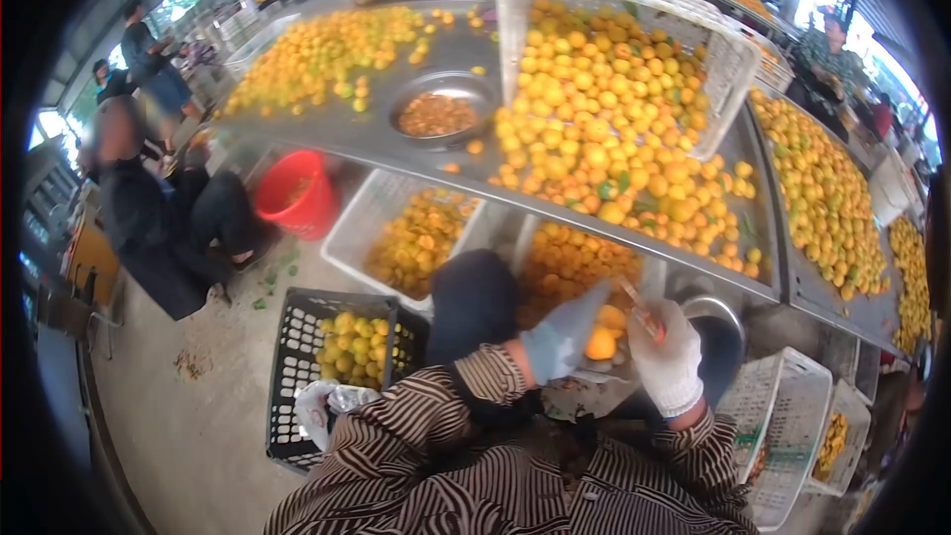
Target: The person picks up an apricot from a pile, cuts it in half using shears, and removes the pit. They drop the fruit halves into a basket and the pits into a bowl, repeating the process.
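My left hand, in a pale blue-grey glove, is blurred and curled around an orange fruit; its fingertips are hard to make out. My right hand, in a white knit glove, is closed on a short, thin tool with a brownish handle, which points up and left. Its working end is too blurred to tell. Both hands are close together at lap height, above a crate of orange fruit tucked under the table edge.
A metal table carries heaps of fruit, a steel bowl of brown pieces and a tipped white crate. Below stand a white crate, a red bucket and a black crate. A person sits at left; stacked crates are right.
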`<state>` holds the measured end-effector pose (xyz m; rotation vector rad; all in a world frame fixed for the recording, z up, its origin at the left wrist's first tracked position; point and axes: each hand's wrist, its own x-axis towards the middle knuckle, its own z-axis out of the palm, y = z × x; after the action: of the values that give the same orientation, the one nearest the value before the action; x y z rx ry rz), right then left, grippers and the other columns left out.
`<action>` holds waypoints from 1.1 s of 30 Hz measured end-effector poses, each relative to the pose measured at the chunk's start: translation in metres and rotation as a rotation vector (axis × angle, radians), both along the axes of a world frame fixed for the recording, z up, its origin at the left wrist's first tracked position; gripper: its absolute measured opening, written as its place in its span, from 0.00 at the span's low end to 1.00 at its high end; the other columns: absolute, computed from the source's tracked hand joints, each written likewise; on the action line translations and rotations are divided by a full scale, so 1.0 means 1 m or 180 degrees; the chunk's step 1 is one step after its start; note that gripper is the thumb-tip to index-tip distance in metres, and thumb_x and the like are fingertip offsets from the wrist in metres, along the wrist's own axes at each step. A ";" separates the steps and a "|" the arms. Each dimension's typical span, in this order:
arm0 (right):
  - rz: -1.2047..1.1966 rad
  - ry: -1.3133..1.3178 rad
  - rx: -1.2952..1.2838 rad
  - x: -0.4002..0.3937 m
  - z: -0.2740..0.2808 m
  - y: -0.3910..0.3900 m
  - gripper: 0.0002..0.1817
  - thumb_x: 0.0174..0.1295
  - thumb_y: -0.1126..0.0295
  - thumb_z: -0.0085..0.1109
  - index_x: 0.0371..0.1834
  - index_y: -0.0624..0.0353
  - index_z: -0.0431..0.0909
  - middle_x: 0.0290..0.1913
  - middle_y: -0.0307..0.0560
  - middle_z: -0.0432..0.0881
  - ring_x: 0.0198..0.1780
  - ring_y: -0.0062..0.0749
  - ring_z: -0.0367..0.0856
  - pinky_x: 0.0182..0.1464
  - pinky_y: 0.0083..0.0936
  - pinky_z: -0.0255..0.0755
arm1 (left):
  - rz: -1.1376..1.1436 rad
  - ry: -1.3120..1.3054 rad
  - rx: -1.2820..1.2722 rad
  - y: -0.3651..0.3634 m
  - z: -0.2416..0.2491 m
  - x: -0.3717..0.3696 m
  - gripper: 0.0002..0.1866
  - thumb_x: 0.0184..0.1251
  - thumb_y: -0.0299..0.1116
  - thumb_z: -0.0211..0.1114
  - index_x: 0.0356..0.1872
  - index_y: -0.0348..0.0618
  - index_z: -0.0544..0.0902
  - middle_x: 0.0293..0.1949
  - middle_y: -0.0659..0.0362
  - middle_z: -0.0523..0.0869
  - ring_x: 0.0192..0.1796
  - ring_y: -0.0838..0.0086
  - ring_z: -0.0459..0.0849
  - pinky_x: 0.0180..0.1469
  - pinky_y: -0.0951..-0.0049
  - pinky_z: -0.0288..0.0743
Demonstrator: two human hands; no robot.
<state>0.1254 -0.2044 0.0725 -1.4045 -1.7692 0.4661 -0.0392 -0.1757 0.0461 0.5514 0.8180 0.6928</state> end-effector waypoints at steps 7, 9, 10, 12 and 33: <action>-0.0404 0.0648 -0.0543 0.015 0.004 0.005 0.12 0.62 0.69 0.67 0.44 0.64 0.80 0.31 0.47 0.83 0.33 0.22 0.80 0.40 0.22 0.76 | 0.1233 -0.1140 -0.0764 0.067 -0.051 -0.001 0.34 0.75 0.62 0.47 0.67 0.45 0.64 0.62 0.46 0.73 0.58 0.54 0.80 0.49 0.55 0.85; -0.0358 0.0657 -0.0463 0.013 -0.004 0.004 0.12 0.62 0.69 0.67 0.44 0.64 0.80 0.32 0.47 0.84 0.33 0.22 0.80 0.40 0.22 0.76 | 0.1016 -0.1057 -0.0554 0.088 -0.062 -0.011 0.36 0.75 0.62 0.47 0.69 0.43 0.61 0.65 0.44 0.68 0.63 0.53 0.75 0.54 0.52 0.82; -0.0308 0.0672 -0.0385 0.013 -0.006 0.003 0.13 0.62 0.69 0.67 0.45 0.64 0.80 0.32 0.48 0.84 0.34 0.23 0.81 0.40 0.22 0.76 | 0.0804 -0.0968 -0.0341 0.093 -0.068 -0.013 0.38 0.75 0.62 0.47 0.71 0.41 0.58 0.68 0.42 0.64 0.68 0.52 0.70 0.59 0.49 0.80; -0.0295 0.0529 -0.0375 0.013 0.000 0.002 0.13 0.61 0.69 0.67 0.45 0.64 0.80 0.32 0.48 0.84 0.34 0.23 0.81 0.40 0.22 0.77 | 0.0771 -0.0745 -0.0894 0.082 -0.047 -0.004 0.39 0.75 0.62 0.47 0.71 0.39 0.57 0.69 0.41 0.62 0.69 0.51 0.69 0.61 0.46 0.77; 0.0345 0.0471 -0.0790 -0.017 -0.002 -0.012 0.17 0.59 0.73 0.67 0.51 0.68 0.81 0.41 0.54 0.86 0.43 0.27 0.86 0.48 0.23 0.78 | -0.0031 0.0098 0.0641 0.006 0.018 -0.076 0.17 0.75 0.37 0.59 0.54 0.34 0.79 0.47 0.48 0.87 0.45 0.64 0.88 0.50 0.66 0.84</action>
<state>0.1084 -0.2168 0.0706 -1.4053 -1.7166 0.8506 -0.1151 -0.1696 0.0637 0.7488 0.7781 0.7641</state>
